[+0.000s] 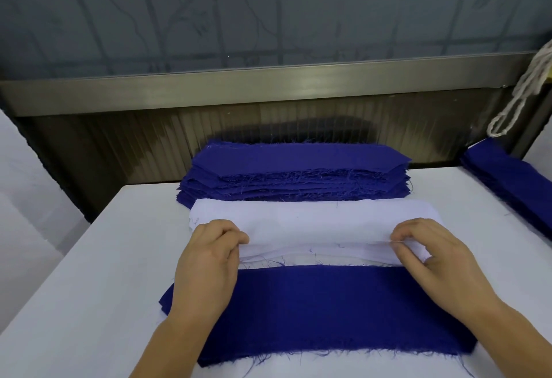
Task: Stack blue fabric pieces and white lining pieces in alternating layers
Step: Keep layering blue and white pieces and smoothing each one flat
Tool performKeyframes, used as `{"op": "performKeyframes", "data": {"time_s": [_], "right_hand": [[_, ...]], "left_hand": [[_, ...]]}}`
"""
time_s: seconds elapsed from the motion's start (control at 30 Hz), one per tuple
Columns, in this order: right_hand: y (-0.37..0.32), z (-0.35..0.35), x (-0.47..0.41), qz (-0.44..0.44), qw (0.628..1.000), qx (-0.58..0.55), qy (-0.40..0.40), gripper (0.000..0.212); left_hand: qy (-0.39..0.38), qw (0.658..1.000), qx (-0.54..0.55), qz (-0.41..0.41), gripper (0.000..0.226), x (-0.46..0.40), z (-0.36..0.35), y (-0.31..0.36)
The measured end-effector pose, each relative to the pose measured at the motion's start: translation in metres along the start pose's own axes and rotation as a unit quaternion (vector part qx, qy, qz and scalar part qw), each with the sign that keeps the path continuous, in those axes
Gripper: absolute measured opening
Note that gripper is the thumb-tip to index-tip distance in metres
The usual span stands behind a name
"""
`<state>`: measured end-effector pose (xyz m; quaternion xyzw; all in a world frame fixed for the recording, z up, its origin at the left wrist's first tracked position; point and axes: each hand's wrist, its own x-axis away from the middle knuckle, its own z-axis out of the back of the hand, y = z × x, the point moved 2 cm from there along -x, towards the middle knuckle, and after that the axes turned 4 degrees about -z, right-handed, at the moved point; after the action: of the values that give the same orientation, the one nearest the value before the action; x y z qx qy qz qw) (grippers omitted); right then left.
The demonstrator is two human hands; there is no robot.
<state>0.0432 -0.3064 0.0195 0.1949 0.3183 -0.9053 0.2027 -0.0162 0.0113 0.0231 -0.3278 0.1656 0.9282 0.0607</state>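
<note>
Both hands pinch the near edge of the top white lining piece: the left hand at its left end, the right hand at its right. A blue fabric piece lies nearer on the table, the blue fabric stack beyond.

No text, label, brand, number or sign can be read anywhere in the head view.
</note>
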Motion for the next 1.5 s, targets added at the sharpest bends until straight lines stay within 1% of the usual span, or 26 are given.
{"op": "performKeyframes", "data": {"time_s": [0.07,0.13,0.2,0.27,0.33,0.4,0.47,0.53,0.6,0.7,0.8,0.87,0.9,0.93,0.97,1.03,1.13,1.17,1.23,1.3,1.33,1.4,1.47,1.5], "right_hand": [[-0.004,0.007,0.003,-0.001,1.000,-0.021,-0.005,0.030],[-0.005,0.013,0.005,-0.025,0.998,-0.062,-0.012,0.030],[-0.004,0.017,0.006,-0.072,0.989,-0.126,-0.027,0.017],[-0.001,0.024,0.003,-0.118,0.970,-0.203,-0.064,0.007],[0.003,0.027,0.000,-0.160,0.945,-0.255,-0.131,0.014],[0.007,0.026,-0.002,-0.187,0.933,-0.245,-0.186,0.013],[0.010,0.022,-0.002,-0.197,0.935,-0.220,-0.198,0.008],[0.011,0.020,-0.001,-0.196,0.939,-0.212,-0.188,0.009],[0.010,0.019,-0.001,-0.196,0.940,-0.209,-0.185,0.002],[0.014,0.018,-0.001,-0.193,0.943,-0.202,-0.182,0.011],[0.012,0.022,-0.001,-0.204,0.931,-0.243,-0.179,0.003],[0.015,0.026,-0.002,-0.205,0.923,-0.278,-0.172,0.020],[0.017,0.027,-0.002,-0.212,0.917,-0.297,-0.163,0.024],[0.019,0.029,-0.002,-0.224,0.908,-0.319,-0.155,0.026],[0.021,0.030,-0.003,-0.232,0.898,-0.338,-0.161,0.027],[0.026,0.031,-0.002,-0.248,0.883,-0.350,-0.190,0.029],[0.028,0.027,0.000,-0.271,0.872,-0.330,-0.240,0.024],[0.028,0.025,0.000,-0.276,0.871,-0.318,-0.253,0.018],[0.028,0.020,0.001,-0.277,0.878,-0.274,-0.277,0.005],[0.030,0.017,0.001,-0.270,0.893,-0.217,-0.286,0.014],[0.030,0.017,0.001,-0.266,0.899,-0.195,-0.288,0.017],[0.028,0.017,0.001,-0.259,0.904,-0.167,-0.295,0.018],[0.029,0.018,0.002,-0.260,0.903,-0.149,-0.307,0.016],[0.030,0.019,0.001,-0.262,0.904,-0.138,-0.309,0.015]], "left_hand": [[-0.002,1.000,0.027,0.005,0.027,0.000,0.010,-0.001],[-0.014,0.998,0.068,0.008,0.033,0.000,0.021,-0.004],[-0.037,0.991,0.129,0.025,0.039,0.000,0.031,-0.006],[-0.063,0.974,0.204,0.070,0.043,0.002,0.037,-0.009],[-0.099,0.958,0.244,0.114,0.043,0.002,0.042,-0.012],[-0.147,0.945,0.255,0.140,0.045,0.003,0.042,-0.016],[-0.162,0.945,0.237,0.156,0.049,0.003,0.039,-0.018],[-0.129,0.959,0.192,0.165,0.048,0.002,0.037,-0.019],[-0.096,0.972,0.137,0.164,0.041,0.002,0.034,-0.020],[-0.059,0.983,0.055,0.163,0.037,0.003,0.031,-0.023],[0.014,0.990,0.006,0.143,0.037,0.000,0.037,-0.022],[0.070,0.993,-0.013,0.095,0.034,-0.002,0.043,-0.020],[0.090,0.993,-0.007,0.072,0.032,-0.003,0.045,-0.018],[0.098,0.993,0.019,0.066,0.033,-0.003,0.046,-0.016],[0.095,0.990,0.065,0.078,0.036,-0.002,0.046,-0.015],[0.060,0.977,0.153,0.134,0.042,0.000,0.042,-0.015],[-0.024,0.959,0.208,0.193,0.042,0.001,0.036,-0.026],[-0.069,0.953,0.212,0.205,0.044,0.001,0.034,-0.030],[-0.165,0.946,0.179,0.215,0.045,0.004,0.027,-0.038],[-0.243,0.936,0.129,0.218,0.041,0.008,0.020,-0.043],[-0.271,0.930,0.120,0.219,0.037,0.011,0.017,-0.045],[-0.303,0.921,0.124,0.214,0.025,0.015,0.013,-0.045],[-0.288,0.927,0.129,0.202,0.011,0.016,0.011,-0.043],[-0.272,0.932,0.134,0.197,0.009,0.015,0.010,-0.041]]}}
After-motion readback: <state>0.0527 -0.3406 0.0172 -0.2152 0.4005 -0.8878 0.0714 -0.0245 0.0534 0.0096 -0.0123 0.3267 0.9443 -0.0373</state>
